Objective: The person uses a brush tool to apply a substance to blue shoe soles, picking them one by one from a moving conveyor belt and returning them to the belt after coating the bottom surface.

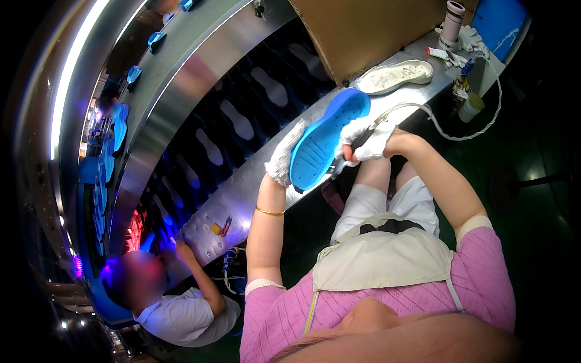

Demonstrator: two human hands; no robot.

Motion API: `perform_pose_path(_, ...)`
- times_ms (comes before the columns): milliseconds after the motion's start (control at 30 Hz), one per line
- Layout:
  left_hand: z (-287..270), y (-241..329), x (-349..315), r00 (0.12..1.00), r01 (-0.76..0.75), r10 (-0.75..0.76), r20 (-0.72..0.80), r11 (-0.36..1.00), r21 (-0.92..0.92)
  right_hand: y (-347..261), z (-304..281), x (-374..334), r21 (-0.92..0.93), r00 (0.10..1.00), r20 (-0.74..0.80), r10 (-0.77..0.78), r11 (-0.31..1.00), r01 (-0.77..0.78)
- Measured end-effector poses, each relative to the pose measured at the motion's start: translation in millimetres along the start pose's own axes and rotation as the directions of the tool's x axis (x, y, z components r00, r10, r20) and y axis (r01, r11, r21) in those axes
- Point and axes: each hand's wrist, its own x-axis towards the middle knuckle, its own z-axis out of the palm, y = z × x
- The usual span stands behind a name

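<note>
A blue shoe sole (pixel 324 144), with holes and grooves in its upper face, is tilted above the edge of the metal bench. My left hand (pixel 284 156), in a white knitted glove, grips its left side. In my right hand (pixel 370 142), gloved with some bare fingertips, is a black-handled tool (pixel 362 138) joined to a pale cord (pixel 417 106). The tool's end is close to the sole's right edge; whether they touch is hard to see. A whitish shoe sole (pixel 396 77) lies on the bench just beyond my right hand.
A cardboard box (pixel 369 33) stands at the back. White gloves (pixel 471 40), a pinkish cylinder (pixel 452 23) and a small pot (pixel 471 107) are at the right end. A curved conveyor (pixel 181 45) carries blue soles (pixel 121 124). A co-worker (pixel 187 314) sits at lower left.
</note>
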Motion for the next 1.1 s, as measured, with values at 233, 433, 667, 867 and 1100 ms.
perform_pose_path(233, 9, -22, -7, 0.947, -0.28, 0.316, 0.058, 0.901, -0.33, 7, 39, -3, 0.087, 0.871, -0.42, -0.256, 0.944, 0.32)
perform_pose_path(433, 21, -39, -9, 0.91, -0.391, 0.411, -0.051, 0.813, -0.43, 5, 80, -12, -0.037, 0.807, -0.375, -0.456, 0.878, 0.478)
perform_pose_path(667, 24, -53, -14, 0.884, -0.452, 0.453, -0.114, 0.769, -0.453, 2, 64, 4, -0.229, 0.574, -0.631, -0.522, 0.832, 0.506)
perform_pose_path(867, -1, -53, -17, 0.896, -0.441, 0.419, -0.144, 0.805, -0.398, -23, 67, -10, 0.281, 0.932, -0.317, -0.175, 0.921, 0.268)
perform_pose_path(1100, 21, -56, -39, 0.921, -0.291, 0.374, 0.109, 0.846, -0.448, -2, 8, 15, 0.312, 0.888, -0.451, -0.09, 0.916, 0.251)
